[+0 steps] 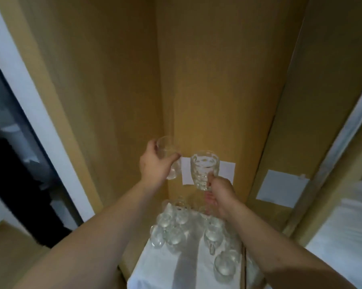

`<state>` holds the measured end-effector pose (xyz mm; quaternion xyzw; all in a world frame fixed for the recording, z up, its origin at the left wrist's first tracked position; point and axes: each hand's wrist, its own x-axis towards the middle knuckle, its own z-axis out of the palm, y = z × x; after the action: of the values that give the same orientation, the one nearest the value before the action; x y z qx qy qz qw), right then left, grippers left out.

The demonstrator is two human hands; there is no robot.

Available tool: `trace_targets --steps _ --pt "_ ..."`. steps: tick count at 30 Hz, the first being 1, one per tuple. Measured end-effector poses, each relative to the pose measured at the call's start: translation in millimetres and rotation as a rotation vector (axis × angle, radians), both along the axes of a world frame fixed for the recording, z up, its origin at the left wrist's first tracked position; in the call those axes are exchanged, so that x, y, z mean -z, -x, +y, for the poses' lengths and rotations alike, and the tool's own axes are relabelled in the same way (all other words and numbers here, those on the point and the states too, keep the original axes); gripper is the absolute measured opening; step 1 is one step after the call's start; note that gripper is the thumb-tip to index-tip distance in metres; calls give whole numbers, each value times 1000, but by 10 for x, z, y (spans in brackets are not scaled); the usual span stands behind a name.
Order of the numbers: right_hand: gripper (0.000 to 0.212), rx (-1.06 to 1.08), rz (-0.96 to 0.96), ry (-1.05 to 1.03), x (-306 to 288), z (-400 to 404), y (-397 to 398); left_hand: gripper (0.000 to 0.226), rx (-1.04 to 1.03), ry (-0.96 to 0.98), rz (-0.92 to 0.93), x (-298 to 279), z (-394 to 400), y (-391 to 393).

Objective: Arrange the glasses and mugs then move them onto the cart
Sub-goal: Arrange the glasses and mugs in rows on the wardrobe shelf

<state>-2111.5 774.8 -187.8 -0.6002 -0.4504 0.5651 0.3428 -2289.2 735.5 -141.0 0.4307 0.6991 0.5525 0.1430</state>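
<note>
Above the table (188, 265) with glasses, left hand (153, 163) grips a smooth glass (168, 157), right hand (219, 195) grips a dimpled mug (204, 170) by its handle

Both bare forearms reach up and forward from the bottom corners of the view, lifted above the white-clothed table. The left hand (154, 164) is tipped back at the wrist, thumb and fingers curled round a smooth clear tumbler (168, 157) that tilts sideways. The right hand (220, 195) sits a little lower and just beside it, fingers pinching the handle of a dimpled clear glass mug (204, 168), held upright.
</note>
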Motion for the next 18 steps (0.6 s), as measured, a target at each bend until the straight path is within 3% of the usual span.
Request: trace_targets --steps 6,18 --pt "40 -33 109 -102 -706 -139 67 84 -42 -165 -113 -595 -349 66" --pt "44 -21 153 -288 -1438 -904 249 59 161 -322 -285 -1121 -1109 411"
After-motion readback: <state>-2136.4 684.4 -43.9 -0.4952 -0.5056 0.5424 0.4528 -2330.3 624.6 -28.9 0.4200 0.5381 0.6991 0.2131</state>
